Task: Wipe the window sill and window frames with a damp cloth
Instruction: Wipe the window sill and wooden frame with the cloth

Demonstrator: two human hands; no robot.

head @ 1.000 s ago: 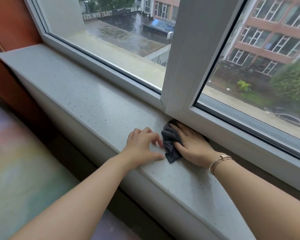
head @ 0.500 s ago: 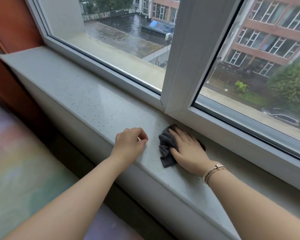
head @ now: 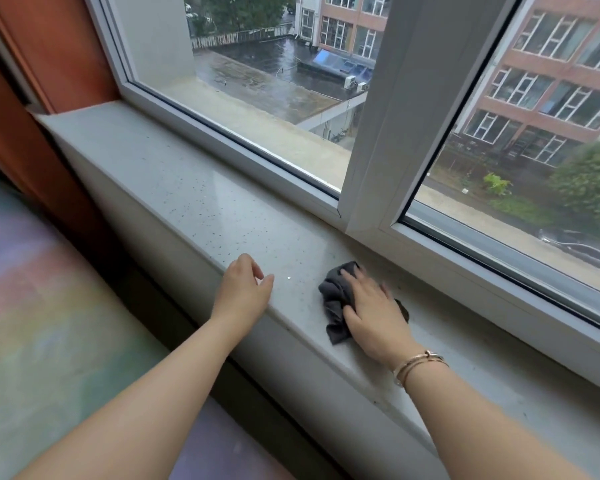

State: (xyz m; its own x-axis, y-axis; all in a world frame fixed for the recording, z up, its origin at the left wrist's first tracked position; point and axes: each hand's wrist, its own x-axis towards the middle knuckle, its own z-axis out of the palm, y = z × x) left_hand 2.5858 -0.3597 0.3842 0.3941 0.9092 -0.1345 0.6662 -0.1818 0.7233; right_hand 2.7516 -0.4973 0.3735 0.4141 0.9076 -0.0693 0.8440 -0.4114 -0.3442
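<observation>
Speckled pale stone forms the window sill (head: pixel 194 202), running from an orange-brown wall panel (head: pixel 49 46) at the left out past the lower right edge. Behind it stands the white plastic window frame (head: pixel 371 133), its upright post cut off at the top. Near the post's foot, the right hand (head: pixel 371 310) presses flat, fingers straight, on a crumpled dark grey cloth (head: pixel 333 306) lying on the sill; much of the cloth is hidden under the palm. Its fingertips are blurred. A thin gold bracelet (head: pixel 418 365) circles that wrist. The left hand (head: pixel 245 289) rests at the sill's front edge, fingers loosely curled, holding nothing.
</observation>
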